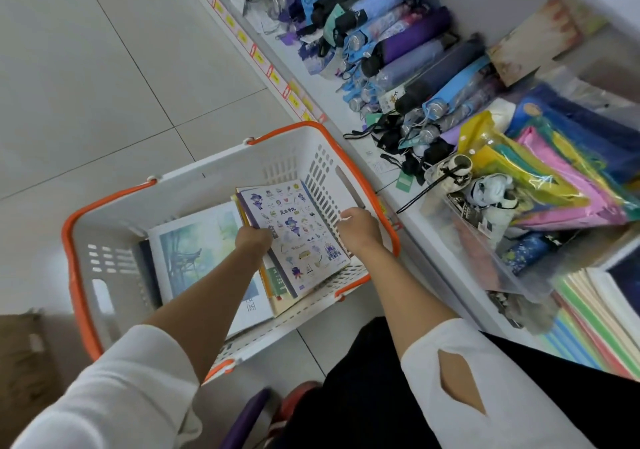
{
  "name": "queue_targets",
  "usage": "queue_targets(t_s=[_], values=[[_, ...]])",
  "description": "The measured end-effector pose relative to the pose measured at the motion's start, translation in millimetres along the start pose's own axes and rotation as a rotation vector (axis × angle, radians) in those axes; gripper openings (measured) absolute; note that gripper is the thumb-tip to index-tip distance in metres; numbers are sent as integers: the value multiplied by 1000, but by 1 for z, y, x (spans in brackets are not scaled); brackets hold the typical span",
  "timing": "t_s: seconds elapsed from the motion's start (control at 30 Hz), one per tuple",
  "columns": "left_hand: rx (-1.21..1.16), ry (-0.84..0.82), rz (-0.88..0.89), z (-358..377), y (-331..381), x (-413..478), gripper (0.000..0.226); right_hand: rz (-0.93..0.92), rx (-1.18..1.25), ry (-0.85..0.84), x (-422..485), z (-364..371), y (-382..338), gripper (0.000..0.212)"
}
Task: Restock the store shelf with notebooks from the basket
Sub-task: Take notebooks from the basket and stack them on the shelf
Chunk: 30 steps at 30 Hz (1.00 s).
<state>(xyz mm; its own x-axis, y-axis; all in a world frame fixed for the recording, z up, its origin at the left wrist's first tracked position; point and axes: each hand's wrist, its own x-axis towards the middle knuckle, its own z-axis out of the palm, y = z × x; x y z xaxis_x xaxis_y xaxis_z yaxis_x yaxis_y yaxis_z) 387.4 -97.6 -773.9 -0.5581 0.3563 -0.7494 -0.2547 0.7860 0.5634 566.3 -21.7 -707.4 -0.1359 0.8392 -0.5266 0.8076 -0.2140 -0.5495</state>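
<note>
A white basket [114, 227] with orange rim and handles stands on the floor below me. Inside it a stack of notebooks [300, 237] leans toward the right wall, its top cover white with small purple cartoon figures. My left hand [252, 238] grips the stack's left edge. My right hand [358, 227] holds its right edge, fingers curled over it. A larger book with a watercolour cover [201, 241] lies flat on the basket's bottom. Pastel notebooks [595, 324] stand in a row on the shelf at the lower right.
The white shelf [349, 119] runs along the right, with several folded umbrellas [415, 54] and a clear bin [491, 248] holding coloured packets and small items. Yellow price tags line its edge. Tiled floor lies to the left. A brown box [24, 355] sits at the lower left.
</note>
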Motion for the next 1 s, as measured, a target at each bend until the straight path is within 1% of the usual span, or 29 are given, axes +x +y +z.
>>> queue_targets(t_s=[0.07, 0.17, 0.27, 0.33, 0.4, 0.43, 0.5, 0.53, 0.63, 0.73, 0.87, 0.9, 1.0], values=[[-71, -3, -42, 2, 4, 0, 30, 1, 28, 2, 0, -1, 0, 38], [-124, -18, -36, 6, 4, 0, 33, 1, 55, -5, -1, -2, -1, 37], [-163, -58, -59, 8, 6, -2, 46, -4, 64, -11, -3, -4, -1, 37], [-206, -79, -64, 7, 8, -1, 45, -2, 67, -9, -5, -5, 0, 37], [-250, -140, -62, 7, 10, -4, 33, -4, 65, -17, -6, -5, -1, 37], [-240, -197, -65, 10, 10, -7, 31, -6, 67, -21, -6, -5, -2, 37], [-164, -309, -80, 20, 10, -18, 36, -16, 75, -22, -8, -6, -4, 36], [-138, -324, -77, 26, 10, -25, 37, -22, 74, -25, -9, -6, -5, 36], [-220, -247, -59, 31, 11, -35, 36, -36, 71, -15, -10, -8, -7, 37], [-306, -280, -40, 11, 19, -41, 37, -49, 87, 7, -17, -16, -8, 36], [-320, -405, 33, -29, 43, -57, 35, -40, 141, 42, -34, -25, -14, 36], [-322, -433, 61, -40, 50, -64, 33, -40, 165, 38, -40, -27, -17, 34], [-358, -457, 137, -68, 71, -90, 23, -12, 250, -5, -58, -36, -28, 14]])
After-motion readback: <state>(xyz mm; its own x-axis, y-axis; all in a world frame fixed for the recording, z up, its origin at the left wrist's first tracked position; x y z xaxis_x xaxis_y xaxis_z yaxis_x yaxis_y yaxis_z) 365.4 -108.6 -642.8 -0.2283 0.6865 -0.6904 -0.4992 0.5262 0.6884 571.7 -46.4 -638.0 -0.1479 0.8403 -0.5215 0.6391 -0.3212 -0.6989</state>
